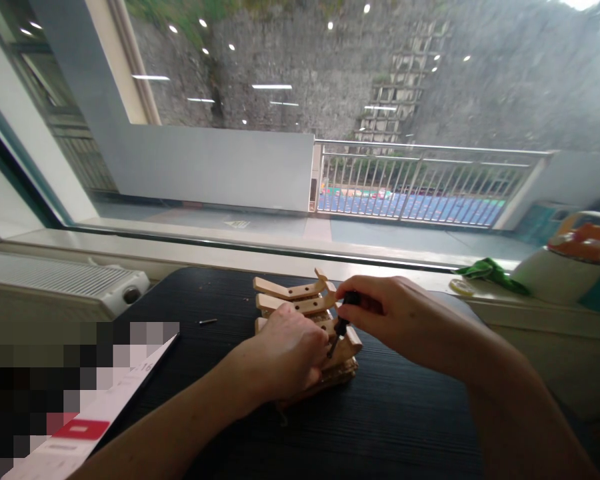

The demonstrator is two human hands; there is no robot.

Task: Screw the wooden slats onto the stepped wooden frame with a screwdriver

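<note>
A small wooden model (pixel 300 300) built of several stacked pale slats stands on a black table (pixel 395 420) near its far edge. My left hand (pixel 285 353) is closed around the model's near side and holds it steady. My right hand (pixel 385 313) pinches the black handle of a small screwdriver (pixel 341 327), whose tip points down into the model's right side. A loose screw (pixel 207 321) lies on the table to the left of the model.
A white booklet with a red mark (pixel 90 420) lies at the table's left front. A white radiator (pixel 55 280) sits at the left under the window sill. A green cloth (pixel 490 270) and a colourful container (pixel 575 260) rest on the sill at right.
</note>
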